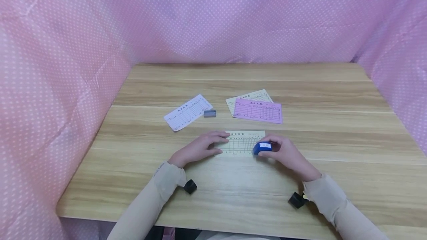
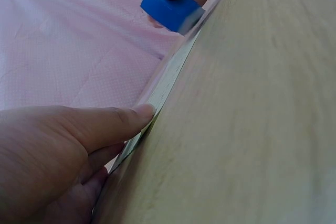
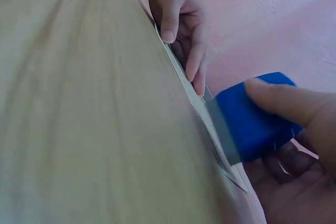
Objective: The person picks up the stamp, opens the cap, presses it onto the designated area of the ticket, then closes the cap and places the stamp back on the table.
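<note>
A pale yellow printed form (image 1: 240, 144) lies on the table in front of me. My left hand (image 1: 199, 146) rests on its left end, thumb and fingers extended and pressing the paper, as the left wrist view shows at the thumb (image 2: 121, 124). Between thumb and fingers my right hand (image 1: 285, 153) grips a blue stamp (image 1: 262, 147) over the form's lower right part. The stamp's grey base (image 3: 224, 132) faces down and meets the paper or hovers just above it; I cannot tell which. Its printing face is hidden.
Beyond the form lie a white form (image 1: 186, 113), a small grey-blue block (image 1: 209, 113) like a stamp cap, and a pink form (image 1: 258, 111) overlapping another yellow form (image 1: 248, 96). A pink dotted curtain (image 1: 233, 17) surrounds the wooden table (image 1: 317, 92).
</note>
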`<move>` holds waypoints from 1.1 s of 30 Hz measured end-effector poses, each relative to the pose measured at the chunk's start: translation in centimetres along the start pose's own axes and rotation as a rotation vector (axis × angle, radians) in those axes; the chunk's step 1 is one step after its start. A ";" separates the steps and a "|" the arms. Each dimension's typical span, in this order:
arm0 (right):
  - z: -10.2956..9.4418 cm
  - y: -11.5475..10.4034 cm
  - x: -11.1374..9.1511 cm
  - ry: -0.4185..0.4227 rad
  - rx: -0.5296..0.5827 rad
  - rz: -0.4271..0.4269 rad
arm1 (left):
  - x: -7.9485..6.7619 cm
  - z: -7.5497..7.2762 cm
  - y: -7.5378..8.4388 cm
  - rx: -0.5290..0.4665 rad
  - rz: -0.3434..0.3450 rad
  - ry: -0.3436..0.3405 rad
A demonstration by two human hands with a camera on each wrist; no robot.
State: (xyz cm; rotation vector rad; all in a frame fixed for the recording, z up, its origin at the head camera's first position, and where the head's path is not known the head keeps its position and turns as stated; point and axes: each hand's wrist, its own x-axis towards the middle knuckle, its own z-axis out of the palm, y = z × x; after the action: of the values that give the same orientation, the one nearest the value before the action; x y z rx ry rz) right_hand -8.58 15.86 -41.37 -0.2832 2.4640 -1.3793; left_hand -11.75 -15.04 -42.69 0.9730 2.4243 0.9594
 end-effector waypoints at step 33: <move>-1.3 -0.4 -0.1 0.003 0.344 0.086 | 0.1 0.0 0.1 -0.042 -0.009 0.074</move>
State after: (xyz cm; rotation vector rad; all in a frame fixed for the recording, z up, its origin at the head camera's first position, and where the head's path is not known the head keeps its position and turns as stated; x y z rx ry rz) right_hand -8.92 16.78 -40.37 -0.0947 2.1616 -1.7289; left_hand -11.78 -14.95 -42.66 0.9263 2.4564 1.0562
